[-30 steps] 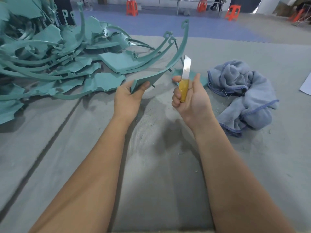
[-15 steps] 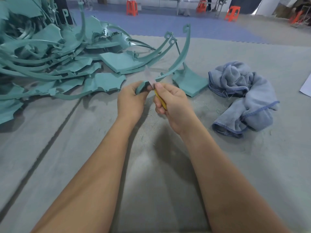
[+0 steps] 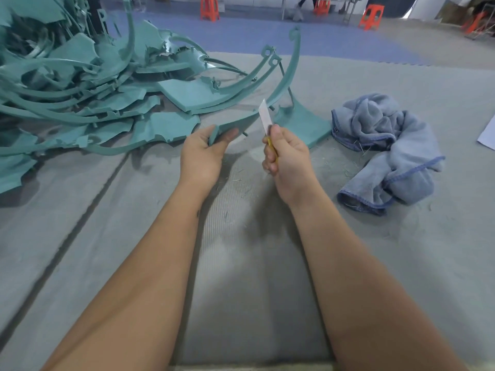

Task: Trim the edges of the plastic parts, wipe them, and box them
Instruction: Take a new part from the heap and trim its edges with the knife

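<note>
My left hand [image 3: 205, 152] grips the near end of a long curved teal plastic part [image 3: 284, 84], which arcs up and away to the right. In my right hand [image 3: 285, 153] is a knife [image 3: 265, 119] with a yellow handle; its silver blade points up and lies against the part's edge just right of my left hand. A large pile of similar teal parts [image 3: 80, 89] fills the far left of the grey mat. One flat teal part [image 3: 301, 124] lies behind my right hand.
A crumpled blue-grey towel [image 3: 388, 148] lies on the mat to the right. A white sheet [image 3: 487, 135] shows at the right edge. Orange stools [image 3: 210, 9] stand far back on the floor. Thin plastic shavings are scattered on the grey mat [image 3: 254, 263] around the hands.
My right hand swung the knife from upright and apart down to the part by my left thumb, then slid it right along the edge. My left hand kept its hold.
</note>
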Available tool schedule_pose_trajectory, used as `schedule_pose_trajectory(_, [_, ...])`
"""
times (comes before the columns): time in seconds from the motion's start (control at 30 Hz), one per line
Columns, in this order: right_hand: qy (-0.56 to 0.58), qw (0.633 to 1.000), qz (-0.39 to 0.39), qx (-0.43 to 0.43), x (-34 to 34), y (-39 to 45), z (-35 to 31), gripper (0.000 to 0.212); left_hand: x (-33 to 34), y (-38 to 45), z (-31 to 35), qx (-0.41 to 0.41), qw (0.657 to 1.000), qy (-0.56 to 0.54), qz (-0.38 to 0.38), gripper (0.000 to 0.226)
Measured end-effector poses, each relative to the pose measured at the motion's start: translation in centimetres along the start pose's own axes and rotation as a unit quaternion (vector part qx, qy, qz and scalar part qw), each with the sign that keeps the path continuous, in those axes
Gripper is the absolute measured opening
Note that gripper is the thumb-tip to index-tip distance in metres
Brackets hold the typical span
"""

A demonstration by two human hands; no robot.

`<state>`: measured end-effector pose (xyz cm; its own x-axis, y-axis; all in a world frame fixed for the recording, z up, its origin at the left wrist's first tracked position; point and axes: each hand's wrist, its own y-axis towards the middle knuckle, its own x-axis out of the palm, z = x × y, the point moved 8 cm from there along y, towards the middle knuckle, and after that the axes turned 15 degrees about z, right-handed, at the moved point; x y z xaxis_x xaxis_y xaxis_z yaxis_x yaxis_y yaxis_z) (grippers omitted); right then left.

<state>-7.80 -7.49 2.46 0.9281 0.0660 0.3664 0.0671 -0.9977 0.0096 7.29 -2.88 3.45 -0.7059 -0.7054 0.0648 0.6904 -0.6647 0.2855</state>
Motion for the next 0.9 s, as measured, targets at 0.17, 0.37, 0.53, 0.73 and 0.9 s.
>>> schedule_pose_trajectory(0.17, [-0.029,0.999,-0.021,-0.019,0.5,-0.4,-0.3,0.031,-0.1,0.2,-0.1,0.001,1.000,-0.008,0.000,0.008])
schedule_pose_trajectory(0.37, [-0.014,0.997,-0.078,-0.015,2.3,-1.4,0.2,0.032,0.0,0.1,-0.1,0.014,1.000,0.006,-0.015,0.021])
schedule_pose_trajectory(0.53, [0.027,0.999,0.037,0.013,-1.0,0.6,-0.1,0.029,0.0,0.5,-0.3,-0.006,0.999,-0.038,-0.028,0.009])
schedule_pose_trajectory(0.73, [0.120,0.983,0.129,0.054,-3.3,1.7,-0.4,0.032,-0.5,0.7,-0.9,-0.017,0.999,-0.025,-0.038,0.014])
schedule_pose_trajectory(0.9, [0.098,0.994,0.039,-0.012,-1.6,0.5,-1.4,0.025,-0.1,0.4,-0.1,-0.011,0.999,-0.034,-0.041,0.013])
